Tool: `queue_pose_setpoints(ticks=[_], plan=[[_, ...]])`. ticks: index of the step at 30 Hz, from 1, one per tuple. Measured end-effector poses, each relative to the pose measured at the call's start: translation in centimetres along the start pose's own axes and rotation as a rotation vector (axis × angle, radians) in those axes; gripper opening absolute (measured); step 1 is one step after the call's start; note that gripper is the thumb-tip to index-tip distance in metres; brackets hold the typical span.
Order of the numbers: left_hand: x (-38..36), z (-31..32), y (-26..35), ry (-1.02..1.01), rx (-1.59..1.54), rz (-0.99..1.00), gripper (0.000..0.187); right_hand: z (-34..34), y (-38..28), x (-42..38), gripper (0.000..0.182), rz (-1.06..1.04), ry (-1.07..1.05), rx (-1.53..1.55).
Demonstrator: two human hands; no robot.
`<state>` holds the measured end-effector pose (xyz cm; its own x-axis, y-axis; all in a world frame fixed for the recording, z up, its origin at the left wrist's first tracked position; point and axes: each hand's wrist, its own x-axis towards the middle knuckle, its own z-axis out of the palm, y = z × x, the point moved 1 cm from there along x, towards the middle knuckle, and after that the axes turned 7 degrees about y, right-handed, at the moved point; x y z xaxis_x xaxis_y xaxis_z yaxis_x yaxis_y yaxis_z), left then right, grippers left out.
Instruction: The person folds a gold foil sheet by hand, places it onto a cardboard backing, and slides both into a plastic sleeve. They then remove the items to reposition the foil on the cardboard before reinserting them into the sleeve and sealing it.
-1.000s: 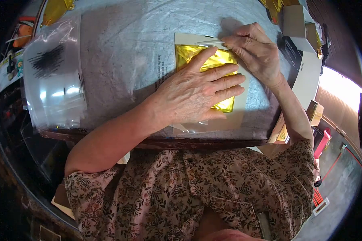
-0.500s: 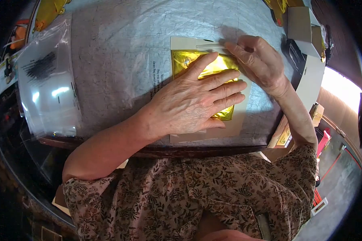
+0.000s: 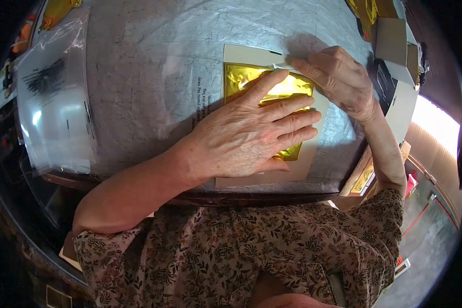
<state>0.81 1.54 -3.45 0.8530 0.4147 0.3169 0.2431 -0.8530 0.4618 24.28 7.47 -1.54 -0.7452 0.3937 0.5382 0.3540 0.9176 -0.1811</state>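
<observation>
On the grey table cover (image 3: pixel 143 61) in front of you, a gold foil packet (image 3: pixel 241 74) lies on a pale card (image 3: pixel 249 54), close to the table's near edge. Your left hand (image 3: pixel 246 133) is open and palm down across the packet, its fingers spread and pointing to the right, gripping nothing. Your right hand (image 3: pixel 295 63) is closed in a pinch at the packet's upper right corner, its fingertips on the end of a thin clear strip (image 3: pixel 281 66); how much of the strip they cover, you cannot tell. Printed text (image 3: pixel 200 102) runs just left of the card. Clear plastic bags (image 3: pixel 56 113) lie at the table's left side, and an open cardboard box (image 3: pixel 392 43) stands at the far right, beside more gold foil (image 3: pixel 364 13).
</observation>
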Motion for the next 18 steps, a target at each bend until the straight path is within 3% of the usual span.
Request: queue_pose_setpoints(ticks=[18], plan=[[0.08,-0.25,0.0,-0.007,-0.009,-0.015,0.068,-0.37,-0.16,-0.08,0.04,0.148,-0.063,0.181]])
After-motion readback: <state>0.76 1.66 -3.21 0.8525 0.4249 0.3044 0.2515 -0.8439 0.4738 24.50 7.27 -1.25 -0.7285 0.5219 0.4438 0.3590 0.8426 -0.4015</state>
